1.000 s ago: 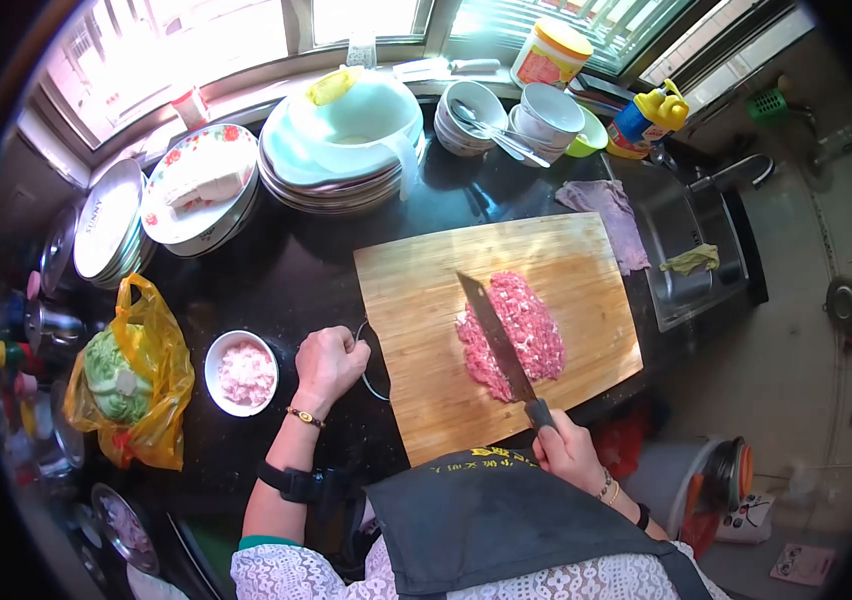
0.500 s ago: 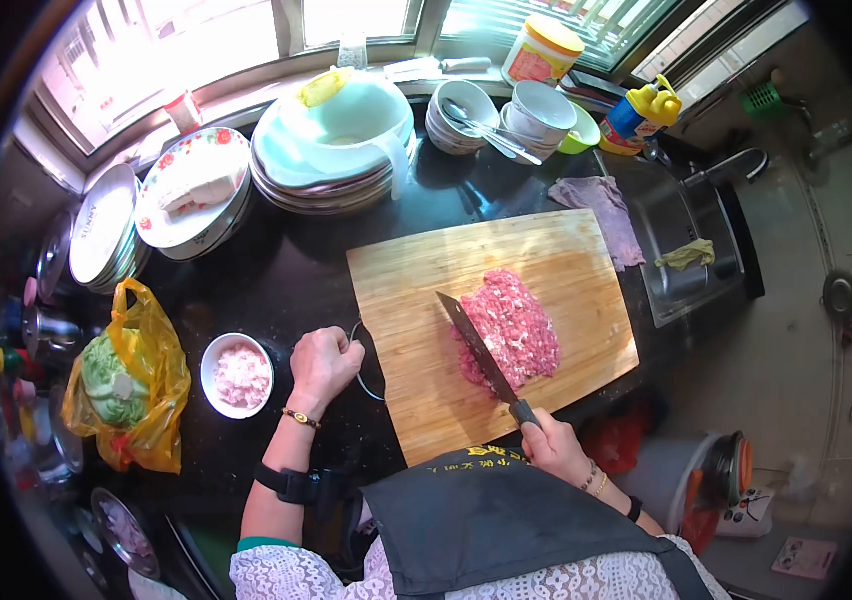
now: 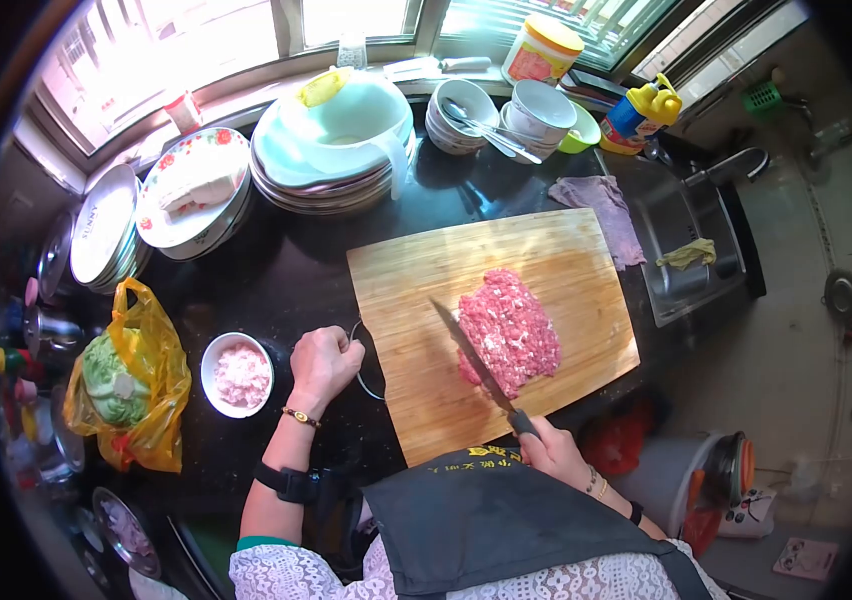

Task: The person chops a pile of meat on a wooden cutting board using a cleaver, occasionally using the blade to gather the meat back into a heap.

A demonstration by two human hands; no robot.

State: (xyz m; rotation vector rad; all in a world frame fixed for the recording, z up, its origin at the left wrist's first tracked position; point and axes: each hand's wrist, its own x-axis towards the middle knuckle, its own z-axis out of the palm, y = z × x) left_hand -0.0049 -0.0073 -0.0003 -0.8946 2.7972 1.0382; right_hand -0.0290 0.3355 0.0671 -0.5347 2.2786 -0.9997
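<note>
Minced meat [image 3: 514,330] lies in a flat pink mound on the wooden cutting board [image 3: 411,280]. My right hand [image 3: 554,452], near the board's front edge, is closed round the dark handle of a kitchen knife [image 3: 476,362]. The blade slants up and left along the mound's left edge, slightly blurred. To the left of the board, my left hand [image 3: 324,362] is a fist at the board's thin metal handle [image 3: 374,385]; its thumb side covers part of the loop, and the fingertips are hidden. Beside this fist stands a white bowl [image 3: 208,385] of pale pink mince.
A yellow plastic bag [image 3: 161,400] with a green vegetable sits at the left. Along the window stand stacked plates [image 3: 106,225], a pale green colander [image 3: 281,150], bowls [image 3: 461,100] and a yellow-capped bottle [image 3: 636,115]. A cloth [image 3: 601,210] lies beside the sink [image 3: 666,290].
The knife has shifted slightly left and down, its tip now a little farther from the meat. My right hand has moved slightly with it. My left hand stays in place.
</note>
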